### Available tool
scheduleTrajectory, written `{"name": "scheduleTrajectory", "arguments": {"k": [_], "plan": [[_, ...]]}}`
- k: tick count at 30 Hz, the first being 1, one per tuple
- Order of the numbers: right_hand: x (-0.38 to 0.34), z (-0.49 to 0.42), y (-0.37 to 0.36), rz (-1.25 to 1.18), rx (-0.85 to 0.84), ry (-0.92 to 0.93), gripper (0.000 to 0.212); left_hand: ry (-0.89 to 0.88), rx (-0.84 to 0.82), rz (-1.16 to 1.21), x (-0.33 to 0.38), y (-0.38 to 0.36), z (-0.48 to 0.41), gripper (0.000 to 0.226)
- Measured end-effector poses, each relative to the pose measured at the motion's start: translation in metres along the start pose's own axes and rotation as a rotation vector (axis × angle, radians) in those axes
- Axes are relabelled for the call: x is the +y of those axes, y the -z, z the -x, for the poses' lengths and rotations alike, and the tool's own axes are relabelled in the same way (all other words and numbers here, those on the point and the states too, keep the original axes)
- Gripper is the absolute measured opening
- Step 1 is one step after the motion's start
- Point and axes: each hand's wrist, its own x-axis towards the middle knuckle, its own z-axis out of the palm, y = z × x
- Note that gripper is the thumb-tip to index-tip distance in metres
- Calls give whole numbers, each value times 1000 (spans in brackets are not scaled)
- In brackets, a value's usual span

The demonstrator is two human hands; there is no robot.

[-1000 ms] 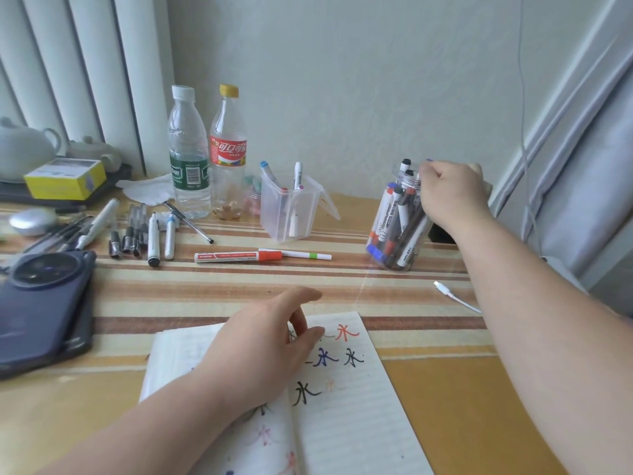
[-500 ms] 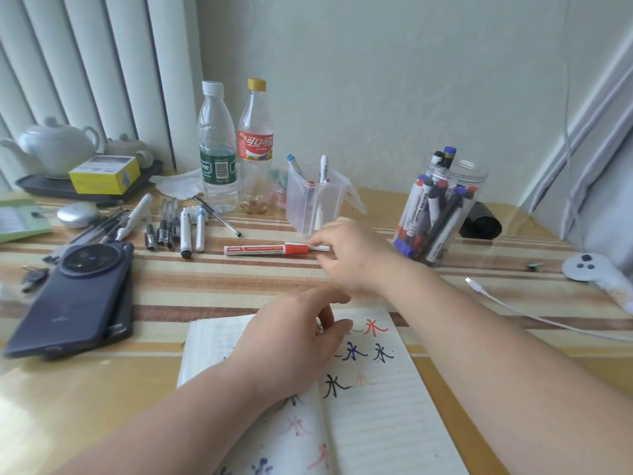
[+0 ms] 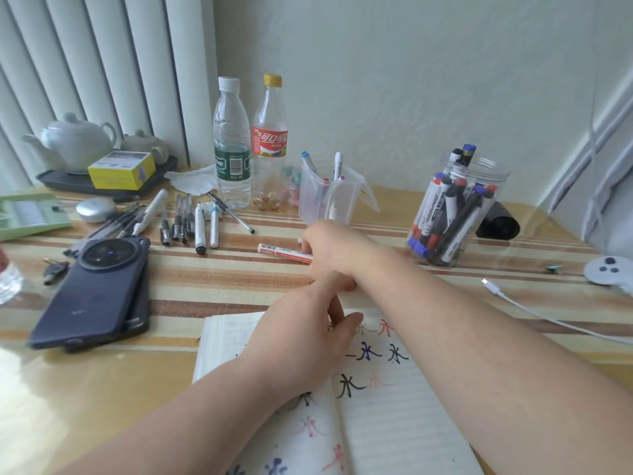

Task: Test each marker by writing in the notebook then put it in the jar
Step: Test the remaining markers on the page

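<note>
Head view: the right hand [image 3: 330,250] has its grip closed on the right end of the red-and-white marker [image 3: 282,252]. The marker lies on the striped bench [image 3: 212,289] between the notebook [image 3: 394,416] and the clear holder [image 3: 310,200], well apart from the jar [image 3: 493,181] at far right. The left hand [image 3: 305,341] rests with loose, spread fingers on the notebook's upper left page, pinning it flat. Recommended: lift the marker clear, uncap it, and write on an unused line beside the existing characters before any move to the jar.
</note>
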Motion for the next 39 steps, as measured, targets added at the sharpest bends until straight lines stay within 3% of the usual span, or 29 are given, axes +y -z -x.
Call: {"name": "scheduleTrajectory", "arguments": {"k": [4,6,8,10,12,14,18,25,30,39], "plan": [[20,31,15,-170,58,-146,17,-22,3,-15,-1,0,1,20],[37,52,18,-399,200,-198,14,-24,16,5,-1,0,0,29],[52,81,17,-794,281,-205,10,-29,50,45,-1,1,0,48],[59,117,12,-1234,172,-166,14,-55,54,45,1,4,1,60],[59,144,1,-1388,20,-121,14,-99,23,-4,6,6,3,65],[57,160,-13,-1397,3,-71,11,-141,-31,-72,13,10,4,60],[54,169,-30,-1616,114,-10,12,-245,-142,-116,21,14,8,24],[38,169,-41,-1392,385,111,13,-302,-157,-153,27,5,16,13],[39,170,-41,-1423,387,157,26,-284,-256,-96,30,5,14,24],[36,170,-40,-1418,410,146,35,-258,-225,-50,31,6,12,39]]}}
